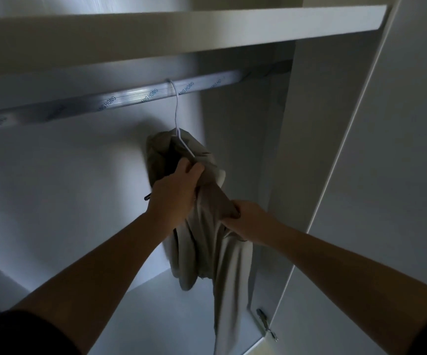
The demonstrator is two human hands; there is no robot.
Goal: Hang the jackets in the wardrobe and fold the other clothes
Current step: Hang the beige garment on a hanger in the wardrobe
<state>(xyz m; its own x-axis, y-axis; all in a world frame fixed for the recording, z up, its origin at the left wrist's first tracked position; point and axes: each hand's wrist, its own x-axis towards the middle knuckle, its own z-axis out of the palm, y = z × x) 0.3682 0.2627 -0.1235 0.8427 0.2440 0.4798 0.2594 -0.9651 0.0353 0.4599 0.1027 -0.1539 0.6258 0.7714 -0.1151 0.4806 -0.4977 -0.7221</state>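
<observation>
A beige jacket (202,254) hangs bunched on a white wire hanger (177,116), whose hook sits over the silver wardrobe rail (130,97). My left hand (174,193) grips the jacket's upper part just under the hanger's shoulder. Lower and to the right, my right hand (248,216) pinches a fold of the same jacket. The cloth trails down between my forearms toward the wardrobe floor. A dark zip pull (147,197) sticks out left of my left hand.
The wardrobe's white shelf (207,29) runs above the rail. Its open door (386,175) stands at the right, with a metal hinge (264,322) low on the side panel. The pale wardrobe floor (186,311) lies below the jacket.
</observation>
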